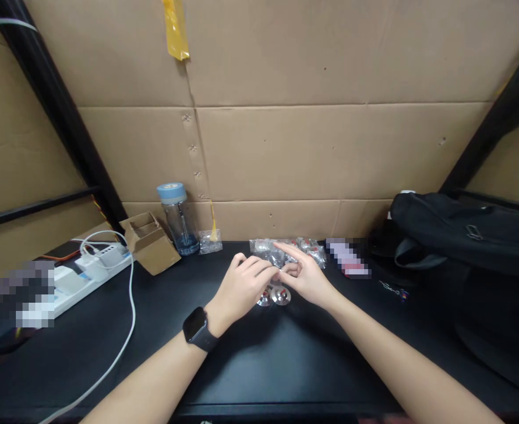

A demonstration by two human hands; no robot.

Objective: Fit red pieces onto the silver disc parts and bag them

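Observation:
My left hand, with a black watch on its wrist, reaches over the table's middle, fingers bent and pressed together. Its fingertips meet those of my right hand. On the right, the index finger points out straight while thumb and other fingers curl in a pinch. What lies between the fingertips is hidden. Just below them are two shiny round metal pieces with red marks, the right disc and the partly covered left disc. Small clear plastic packets lie behind my hands, some with red marks.
A blue-lidded bottle stands at the back left, beside an opened cardboard box. A power strip with a white cable lies left. Another packet is near the cardboard wall. A black bag occupies the right, near a keychain.

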